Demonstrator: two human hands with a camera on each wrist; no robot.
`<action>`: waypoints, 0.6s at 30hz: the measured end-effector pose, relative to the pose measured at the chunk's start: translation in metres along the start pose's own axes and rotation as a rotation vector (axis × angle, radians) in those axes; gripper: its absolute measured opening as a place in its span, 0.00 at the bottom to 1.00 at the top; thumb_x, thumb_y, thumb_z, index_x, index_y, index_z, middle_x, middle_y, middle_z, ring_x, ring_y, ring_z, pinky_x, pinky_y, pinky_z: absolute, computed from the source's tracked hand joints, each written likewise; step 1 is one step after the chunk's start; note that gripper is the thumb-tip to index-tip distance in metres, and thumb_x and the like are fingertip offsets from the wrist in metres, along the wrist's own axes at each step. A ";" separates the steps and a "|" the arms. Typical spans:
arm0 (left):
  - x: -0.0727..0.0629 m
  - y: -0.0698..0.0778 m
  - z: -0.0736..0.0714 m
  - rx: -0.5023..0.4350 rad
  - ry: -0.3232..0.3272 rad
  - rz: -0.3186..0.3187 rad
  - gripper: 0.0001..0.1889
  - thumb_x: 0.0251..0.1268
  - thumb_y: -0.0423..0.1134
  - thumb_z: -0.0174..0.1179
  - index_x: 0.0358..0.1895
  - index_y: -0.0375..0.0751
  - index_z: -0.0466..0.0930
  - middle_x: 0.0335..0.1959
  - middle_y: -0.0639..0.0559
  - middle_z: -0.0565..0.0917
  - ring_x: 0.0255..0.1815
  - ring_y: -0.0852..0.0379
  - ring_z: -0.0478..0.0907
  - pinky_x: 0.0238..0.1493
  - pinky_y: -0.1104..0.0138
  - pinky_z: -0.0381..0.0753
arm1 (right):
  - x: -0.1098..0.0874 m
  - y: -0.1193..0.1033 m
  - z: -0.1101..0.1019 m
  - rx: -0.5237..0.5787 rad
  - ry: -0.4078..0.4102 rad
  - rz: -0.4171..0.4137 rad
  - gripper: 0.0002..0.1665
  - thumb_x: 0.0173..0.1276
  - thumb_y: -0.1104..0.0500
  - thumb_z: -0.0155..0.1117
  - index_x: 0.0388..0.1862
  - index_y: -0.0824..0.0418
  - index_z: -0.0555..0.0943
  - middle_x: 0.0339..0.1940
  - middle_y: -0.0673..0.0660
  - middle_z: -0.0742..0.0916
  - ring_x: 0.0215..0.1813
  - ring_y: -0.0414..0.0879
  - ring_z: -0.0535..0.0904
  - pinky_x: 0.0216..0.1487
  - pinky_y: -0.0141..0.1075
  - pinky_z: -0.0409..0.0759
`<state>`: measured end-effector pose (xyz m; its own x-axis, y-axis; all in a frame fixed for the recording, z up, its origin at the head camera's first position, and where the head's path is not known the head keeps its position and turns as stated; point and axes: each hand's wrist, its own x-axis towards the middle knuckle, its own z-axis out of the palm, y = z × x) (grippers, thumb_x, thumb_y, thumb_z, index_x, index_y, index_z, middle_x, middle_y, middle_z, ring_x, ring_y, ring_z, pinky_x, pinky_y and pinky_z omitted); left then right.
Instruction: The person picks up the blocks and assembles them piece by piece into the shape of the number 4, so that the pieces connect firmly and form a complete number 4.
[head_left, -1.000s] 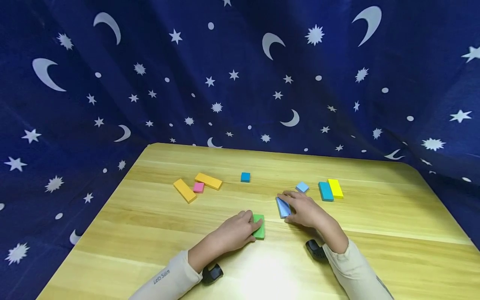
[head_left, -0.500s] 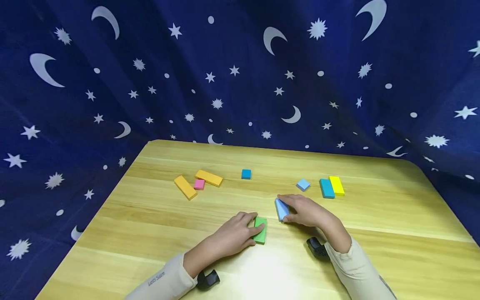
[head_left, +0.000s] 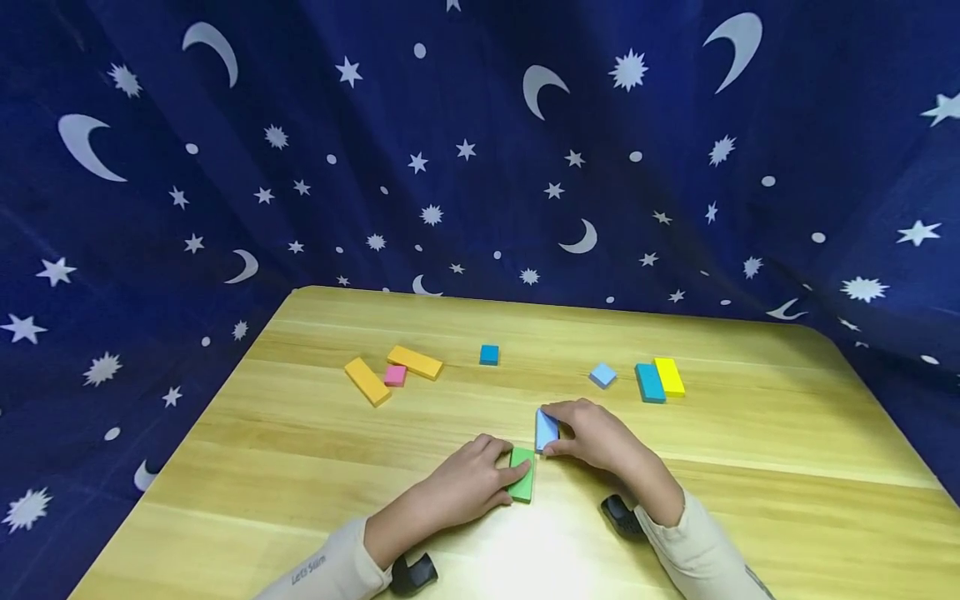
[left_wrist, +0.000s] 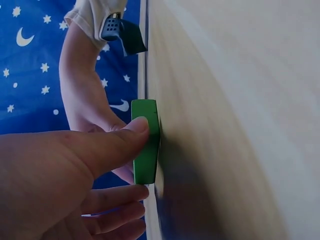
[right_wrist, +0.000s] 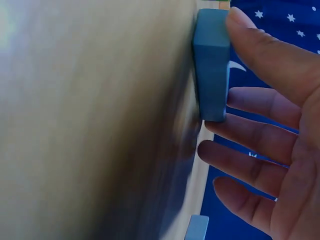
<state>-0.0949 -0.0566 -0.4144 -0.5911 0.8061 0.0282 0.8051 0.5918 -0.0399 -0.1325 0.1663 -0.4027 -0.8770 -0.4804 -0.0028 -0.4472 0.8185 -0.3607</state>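
My left hand point(head_left: 461, 482) holds a green rectangular block point(head_left: 521, 477) flat on the table, fingers at its ends and thumb on its top. In the left wrist view the thumb lies across the green block point(left_wrist: 145, 155). Just to the right and slightly farther off, my right hand point(head_left: 596, 433) grips a light blue block with slanted ends point(head_left: 547, 431) between thumb and fingers. In the right wrist view the thumb touches one end of that light blue block point(right_wrist: 212, 70), while the lower fingers spread loosely. A narrow gap separates the two blocks.
On the wooden table point(head_left: 420, 425), two orange blocks point(head_left: 367, 382) and a pink square point(head_left: 395, 376) lie at left. A blue square point(head_left: 489, 355) sits at the back. A light blue square point(head_left: 602, 375), a teal block point(head_left: 650, 383) and a yellow block point(head_left: 670, 377) lie right.
My right hand has slid the light blue block left and a little nearer, up close to the green block. My left hand has shifted the green block slightly nearer and to the right.
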 end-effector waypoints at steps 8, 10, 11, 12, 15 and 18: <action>-0.001 0.001 -0.001 -0.010 0.003 0.005 0.25 0.62 0.55 0.52 0.63 0.58 0.68 0.55 0.49 0.75 0.53 0.55 0.71 0.53 0.66 0.73 | -0.002 -0.005 0.005 -0.060 0.022 -0.064 0.28 0.60 0.50 0.61 0.57 0.64 0.75 0.53 0.60 0.81 0.49 0.54 0.76 0.48 0.46 0.75; -0.001 0.001 -0.001 -0.011 0.002 0.011 0.25 0.62 0.55 0.52 0.63 0.58 0.68 0.55 0.49 0.75 0.53 0.55 0.71 0.53 0.66 0.73 | -0.002 -0.006 0.006 -0.067 0.023 -0.070 0.27 0.61 0.51 0.61 0.57 0.63 0.75 0.53 0.60 0.81 0.48 0.53 0.76 0.47 0.45 0.75; -0.001 0.002 -0.001 -0.009 0.001 0.015 0.25 0.62 0.55 0.52 0.63 0.58 0.68 0.55 0.49 0.75 0.53 0.55 0.71 0.53 0.66 0.72 | -0.002 -0.006 0.006 -0.069 0.026 -0.074 0.27 0.62 0.52 0.61 0.57 0.63 0.75 0.54 0.60 0.81 0.47 0.52 0.75 0.47 0.45 0.75; -0.001 0.002 -0.001 -0.010 0.001 0.019 0.25 0.62 0.55 0.52 0.63 0.58 0.68 0.55 0.49 0.75 0.53 0.55 0.71 0.53 0.66 0.72 | -0.002 -0.007 0.006 -0.071 0.028 -0.079 0.27 0.62 0.52 0.61 0.58 0.63 0.75 0.54 0.60 0.81 0.47 0.52 0.75 0.46 0.45 0.75; -0.001 0.003 0.000 -0.022 0.002 0.025 0.25 0.62 0.54 0.52 0.63 0.58 0.68 0.55 0.49 0.75 0.53 0.56 0.71 0.54 0.67 0.72 | -0.003 -0.009 0.005 -0.076 0.027 -0.089 0.27 0.62 0.53 0.60 0.58 0.63 0.74 0.54 0.60 0.80 0.46 0.52 0.75 0.46 0.44 0.75; -0.001 0.004 0.000 -0.023 0.008 0.029 0.25 0.62 0.54 0.52 0.63 0.58 0.68 0.55 0.49 0.75 0.53 0.56 0.70 0.53 0.67 0.72 | -0.003 -0.011 0.005 -0.076 0.033 -0.098 0.26 0.62 0.52 0.60 0.58 0.63 0.75 0.54 0.60 0.81 0.46 0.52 0.75 0.46 0.44 0.75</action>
<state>-0.0915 -0.0552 -0.4149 -0.5673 0.8228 0.0348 0.8228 0.5681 -0.0177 -0.1240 0.1568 -0.4038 -0.8334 -0.5494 0.0599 -0.5416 0.7905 -0.2860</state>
